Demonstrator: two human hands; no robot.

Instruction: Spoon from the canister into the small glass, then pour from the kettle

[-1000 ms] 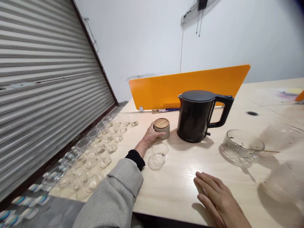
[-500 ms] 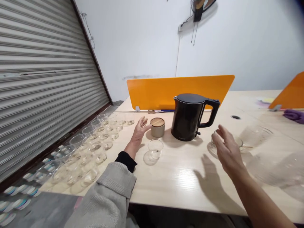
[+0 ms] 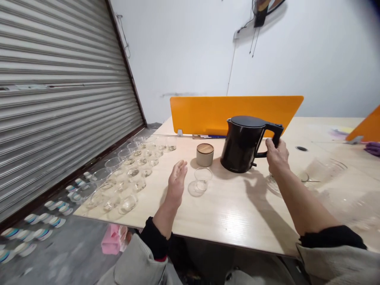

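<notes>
A black electric kettle [image 3: 242, 143] stands on the pale wooden table [image 3: 225, 213]. My right hand [image 3: 276, 156] is wrapped round its handle at the right side. My left hand [image 3: 176, 183] hovers over the table with fingers stretched out, holding nothing, just left of a small clear glass cup [image 3: 203, 179]. A beige jar with a wooden lid [image 3: 204, 154] sits between the cup and the kettle, a little behind the cup.
Rows of several small glass cups [image 3: 133, 174] cover the table's left side. A glass bowl [image 3: 303, 178] lies right of the kettle, partly hidden by my arm. An orange divider [image 3: 234, 113] stands behind. A roller shutter [image 3: 59, 99] is on the left; a pink cloth [image 3: 111, 243] lies on the floor.
My left hand let go of the jar and drew back beside the cup. My right hand rose from the table and closed on the kettle handle.
</notes>
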